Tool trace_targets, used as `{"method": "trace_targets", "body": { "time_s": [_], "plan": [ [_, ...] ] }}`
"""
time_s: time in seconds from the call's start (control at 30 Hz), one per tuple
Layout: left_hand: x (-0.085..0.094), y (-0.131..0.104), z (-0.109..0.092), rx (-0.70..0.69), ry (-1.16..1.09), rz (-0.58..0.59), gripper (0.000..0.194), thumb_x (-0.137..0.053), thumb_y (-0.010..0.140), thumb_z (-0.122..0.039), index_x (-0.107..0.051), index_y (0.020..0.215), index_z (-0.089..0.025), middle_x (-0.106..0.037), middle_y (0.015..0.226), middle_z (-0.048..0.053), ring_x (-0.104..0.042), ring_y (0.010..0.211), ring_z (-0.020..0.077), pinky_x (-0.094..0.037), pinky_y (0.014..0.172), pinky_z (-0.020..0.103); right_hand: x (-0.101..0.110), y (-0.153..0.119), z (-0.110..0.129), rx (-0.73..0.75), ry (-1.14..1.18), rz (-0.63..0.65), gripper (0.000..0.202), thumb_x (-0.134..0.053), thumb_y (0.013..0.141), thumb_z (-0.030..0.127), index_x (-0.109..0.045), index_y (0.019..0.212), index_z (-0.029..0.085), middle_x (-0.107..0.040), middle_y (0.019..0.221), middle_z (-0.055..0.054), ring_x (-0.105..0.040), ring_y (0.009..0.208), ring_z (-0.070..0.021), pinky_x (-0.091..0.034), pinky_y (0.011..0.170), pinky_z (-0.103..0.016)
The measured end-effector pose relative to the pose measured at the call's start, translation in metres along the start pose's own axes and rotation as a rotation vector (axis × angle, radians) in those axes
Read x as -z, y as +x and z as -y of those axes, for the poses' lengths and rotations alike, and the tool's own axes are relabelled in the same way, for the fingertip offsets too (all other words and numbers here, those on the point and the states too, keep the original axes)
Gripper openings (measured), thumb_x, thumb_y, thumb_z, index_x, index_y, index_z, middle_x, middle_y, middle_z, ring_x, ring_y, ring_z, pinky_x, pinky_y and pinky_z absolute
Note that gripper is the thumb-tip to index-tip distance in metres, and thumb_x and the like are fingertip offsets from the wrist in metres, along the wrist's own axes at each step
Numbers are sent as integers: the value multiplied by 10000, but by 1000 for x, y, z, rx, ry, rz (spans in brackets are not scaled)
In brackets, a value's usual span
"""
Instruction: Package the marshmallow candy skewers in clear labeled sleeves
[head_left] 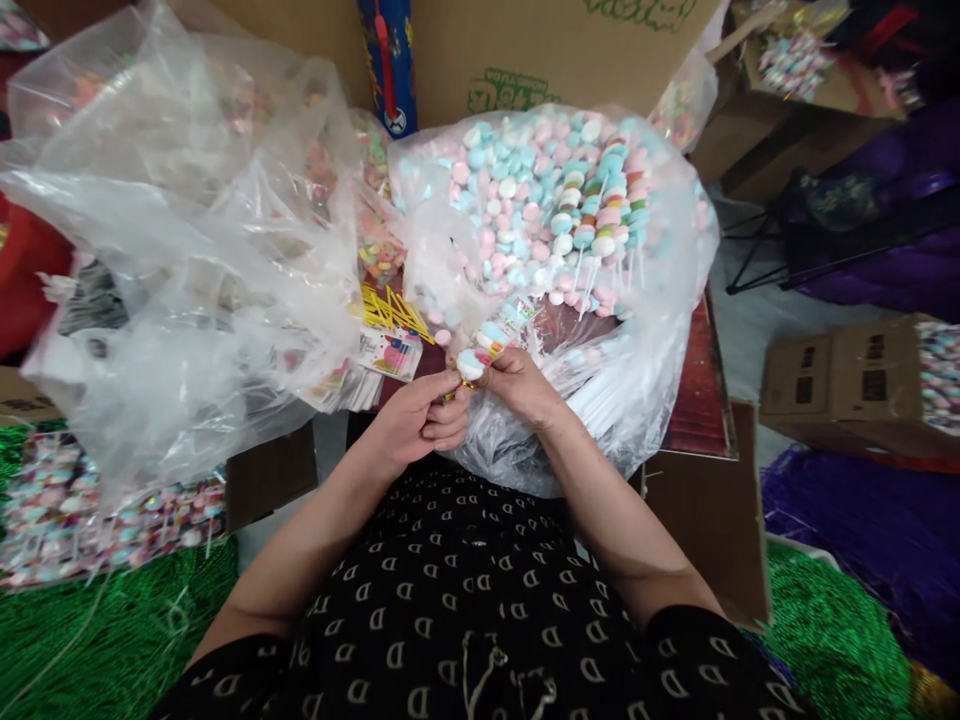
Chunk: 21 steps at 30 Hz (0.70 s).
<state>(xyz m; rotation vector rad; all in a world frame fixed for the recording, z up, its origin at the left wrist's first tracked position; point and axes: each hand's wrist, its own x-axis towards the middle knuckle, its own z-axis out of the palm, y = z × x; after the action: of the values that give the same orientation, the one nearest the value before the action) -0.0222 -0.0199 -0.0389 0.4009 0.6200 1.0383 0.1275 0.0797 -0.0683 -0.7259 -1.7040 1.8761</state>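
A: What are the hands holding?

B: One skewer (pixel 492 337) of sweets. The right hand (pixel 519 386) pinches it near the lowest sweet. The left hand (pixel 420 415) has its fingers curled closed just below, where something gold shows. Neither grip is wide.

A: Where's the skewer exactly?

B: Between the hands, in front of the torso, tilted with its top away from the body and to the right.

A: How far along is it?

B: Its sweets are threaded, and a shiny printed wrap shows near the top. I'd judge the lower end is being fastened; the fingers hide whether that's done. Beyond, a row of skewers (pixel 600 215) lies on the loose sweets (pixel 502 210), with no wrap I can make out, so those look left to finish. White sticks (pixel 607 392) are in good supply. At lower left, a blurred batch (pixel 56 515) looks finished.

A: Any room to move?

B: Not much. Yellow ties (pixel 396 312) and cards (pixel 390 350) lie just beyond the left hand, with plastic (pixel 217 240) billowing further left. The sweets' bag crowds the right wrist. A carton (pixel 457 60) walls off the far side. The table's (pixel 705 390) right edge shows past the bag. Lifting over the heaps seems easiest.
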Motion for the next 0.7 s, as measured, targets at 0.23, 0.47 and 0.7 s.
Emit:
{"method": "trace_targets", "body": {
  "time_s": [0.23,0.47,0.7],
  "plan": [
    [0,8,5,-154,115,-181,380,-737,873,-477,-546,716,-188,-203,469,-145,-148,351,33,-274,357,165,-8,3,1,140,-459,-207,254,-604,947,398,-695,816,200,-655,742,-8,-592,751,-179,-481,736,-296],
    [8,19,19,-342,518,-581,299,-649,922,-443,-541,752,-222,-334,488,-107,-295,417,84,-292,429,216,-19,-2,-3,104,-577,-348,240,-575,903,232,-533,667,237,-602,673,-16,-555,681,-188,-440,664,-299],
    [19,19,19,-297,547,-559,283,-645,936,-412,-535,746,-233,-376,536,-74,-336,482,107,-283,471,236,-8,-12,6,7,-168,-189,414,-644,912,593,-634,738,218,-632,700,-3,-557,673,-159,-481,669,-290]
  ]
}}
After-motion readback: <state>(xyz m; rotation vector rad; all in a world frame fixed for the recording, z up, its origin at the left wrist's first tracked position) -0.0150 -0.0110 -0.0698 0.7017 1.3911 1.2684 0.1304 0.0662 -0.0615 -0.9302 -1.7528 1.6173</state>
